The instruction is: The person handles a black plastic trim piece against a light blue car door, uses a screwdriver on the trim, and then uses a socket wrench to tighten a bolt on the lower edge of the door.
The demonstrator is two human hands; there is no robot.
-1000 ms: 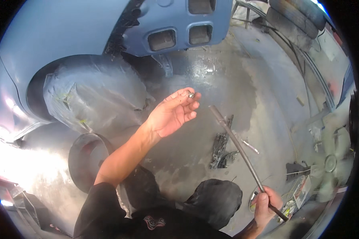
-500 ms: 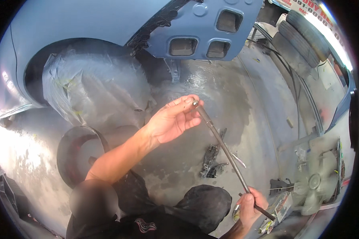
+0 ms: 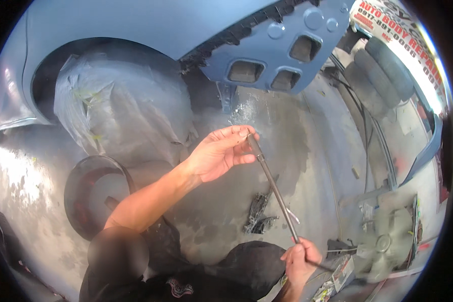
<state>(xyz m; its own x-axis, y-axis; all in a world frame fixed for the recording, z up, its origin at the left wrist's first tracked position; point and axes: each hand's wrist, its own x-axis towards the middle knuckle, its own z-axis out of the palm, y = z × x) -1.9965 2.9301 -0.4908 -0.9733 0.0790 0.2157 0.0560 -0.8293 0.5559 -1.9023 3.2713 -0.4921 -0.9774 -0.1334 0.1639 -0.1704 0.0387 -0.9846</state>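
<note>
A long steel T-handle wrench (image 3: 274,187) slants from upper left to lower right in front of me. My left hand (image 3: 221,153) pinches its thicker, socket-like far end between thumb and fingertips, the other fingers loosely curled. Near the bottom right, my right hand (image 3: 302,259) is wrapped round the handle end, and a dark bar sticks out past it. Beneath the shaft, a black broken-looking part (image 3: 259,214) lies on the concrete floor.
Ahead is a blue-grey car body (image 3: 136,20) with a plastic-covered wheel (image 3: 121,105) and a panel with cut-outs (image 3: 267,60). A round basin (image 3: 95,196) sits left. At right are a fan (image 3: 382,244) and stacked tyres (image 3: 382,70).
My right hand has moved a little left with the wrench's handle end, so the shaft stands steeper. My left hand still pinches the far end. The view has shifted slightly.
</note>
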